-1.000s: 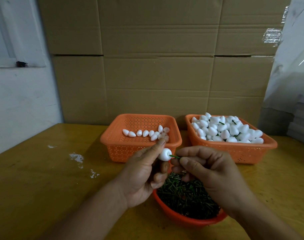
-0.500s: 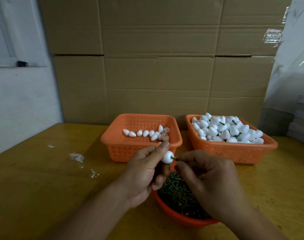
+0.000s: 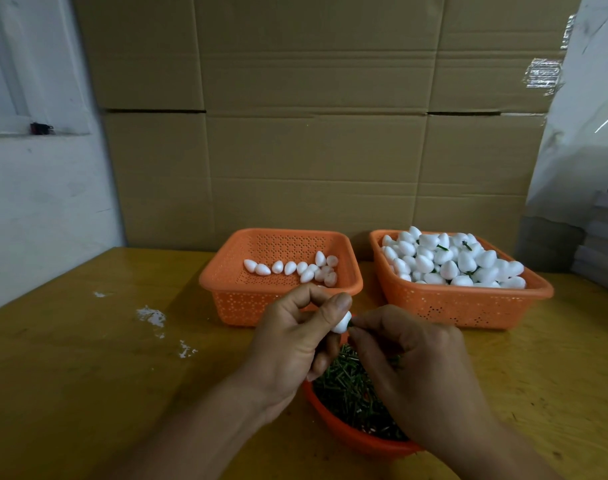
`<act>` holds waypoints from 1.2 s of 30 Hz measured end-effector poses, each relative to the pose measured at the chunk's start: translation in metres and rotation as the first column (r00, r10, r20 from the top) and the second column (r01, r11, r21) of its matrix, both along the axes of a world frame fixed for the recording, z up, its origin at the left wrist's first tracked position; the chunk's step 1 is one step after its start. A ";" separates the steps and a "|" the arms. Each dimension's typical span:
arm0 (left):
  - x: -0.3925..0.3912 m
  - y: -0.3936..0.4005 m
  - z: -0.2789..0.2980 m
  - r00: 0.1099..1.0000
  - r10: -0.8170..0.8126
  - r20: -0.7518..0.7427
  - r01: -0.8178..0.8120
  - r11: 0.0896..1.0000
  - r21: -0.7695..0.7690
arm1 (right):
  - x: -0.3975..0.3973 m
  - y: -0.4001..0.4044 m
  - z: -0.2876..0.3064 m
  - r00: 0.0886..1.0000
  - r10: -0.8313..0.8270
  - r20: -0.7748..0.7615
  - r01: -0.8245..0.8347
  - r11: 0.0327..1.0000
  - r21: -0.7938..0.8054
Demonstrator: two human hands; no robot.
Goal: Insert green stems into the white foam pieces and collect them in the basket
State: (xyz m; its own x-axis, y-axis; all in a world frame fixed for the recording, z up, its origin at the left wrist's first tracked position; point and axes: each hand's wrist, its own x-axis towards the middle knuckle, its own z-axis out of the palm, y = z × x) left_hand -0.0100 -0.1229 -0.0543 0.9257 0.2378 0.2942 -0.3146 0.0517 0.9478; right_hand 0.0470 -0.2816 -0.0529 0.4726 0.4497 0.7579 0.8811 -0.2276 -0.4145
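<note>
Over the yellow table [image 3: 87, 375], left hand [image 3: 288, 337] pinches a foam piece [image 3: 342, 322].

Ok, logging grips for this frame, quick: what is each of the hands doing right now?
Left hand: pinches a white foam piece.
Right hand: pinches a green stem at the foam piece.

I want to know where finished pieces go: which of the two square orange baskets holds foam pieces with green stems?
The heaped right basket: green stems poke out among its pieces. The left basket holds a few plain ones.

Yellow table [image 3: 70, 375]: two baskets [image 3: 278, 306] [image 3: 468, 306], bowl [image 3: 358, 439]
</note>
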 end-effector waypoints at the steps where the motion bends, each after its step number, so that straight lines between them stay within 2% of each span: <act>1: 0.000 0.000 -0.001 1.000 0.016 0.010 -0.016 1.000 0.020 | 0.000 0.000 0.000 1.000 -0.003 -0.009 0.003 1.000 0.000; 4: 0.001 0.000 -0.002 0.999 0.029 0.043 -0.031 0.998 0.058 | -0.001 0.000 0.000 0.997 -0.018 -0.076 0.020 0.999 0.030; 8: 0.000 0.002 -0.001 0.996 -0.050 0.076 0.047 0.998 0.036 | 0.002 -0.001 0.002 0.980 0.004 -0.197 0.012 0.997 0.077; 11: 0.001 0.002 -0.002 0.993 -0.048 0.106 0.042 0.997 0.063 | 0.002 -0.001 0.004 0.975 0.020 -0.221 0.004 0.994 0.106; 14: 0.001 0.002 -0.003 0.990 0.013 0.142 -0.035 0.988 0.152 | 0.002 0.000 0.004 0.964 0.049 -0.260 -0.017 0.992 0.127; 18: 0.000 -0.002 -0.004 0.960 0.057 0.273 -0.148 0.934 0.325 | 0.003 0.001 0.001 0.946 0.107 -0.306 -0.071 0.989 0.129; 23: -0.001 -0.002 -0.005 0.959 0.077 0.272 -0.198 0.870 0.452 | 0.003 0.002 -0.001 0.944 0.106 -0.311 -0.082 0.992 0.091; 36: -0.004 -0.003 -0.001 0.947 0.091 0.309 -0.238 0.844 0.480 | 0.002 0.005 -0.005 0.887 0.222 -0.405 -0.166 0.971 0.170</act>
